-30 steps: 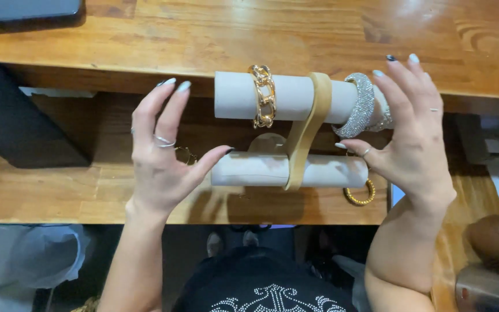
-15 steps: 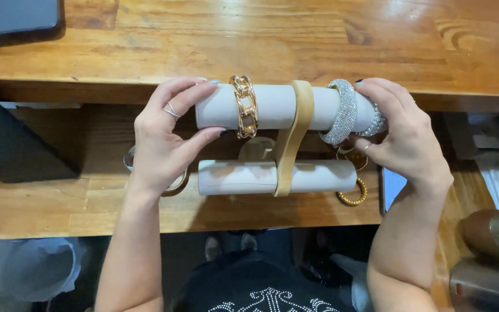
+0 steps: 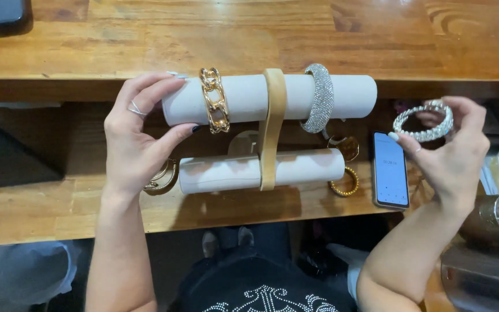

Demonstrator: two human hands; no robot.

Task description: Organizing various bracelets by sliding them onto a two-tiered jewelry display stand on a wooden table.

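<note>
Fingers of the left hand (image 3: pixel 131 136) were curled around the left end of the upper bar (image 3: pixel 249 98) of a white bracelet stand (image 3: pixel 272 130), with the thumb pressed on its front and the other fingers over its top, so this hand held the bar firmly. A ring sat on 1 finger. Just below the palm, a gold hoop bracelet (image 3: pixel 163 179) lay on the wooden shelf (image 3: pixel 41 208), partly hidden by the hand.

On the upper bar, right beside the thumb, hung a gold chain bracelet (image 3: pixel 215 101). A tan upright (image 3: pixel 274 127) joined the upper bar to the lower bar (image 3: pixel 226 173), which carried no bracelet. To the right of the upright, a wide sparkling silver bangle (image 3: pixel 319 98) sat around the upper bar. Behind the stand ran a higher wooden tabletop (image 3: pixel 249 34).

Near the right end of the lower bar, a gold beaded bracelet (image 3: pixel 345 185) lay on the shelf, and a phone (image 3: pixel 390 169) with a lit screen lay beside it.

Further right, the right hand (image 3: pixel 451 150) was lifted, well apart from the stand. Its fingertips pinched a thin silver crystal bracelet (image 3: pixel 424 122) by the rim, so the ring stood open above the palm, up and to the right of the phone.
</note>
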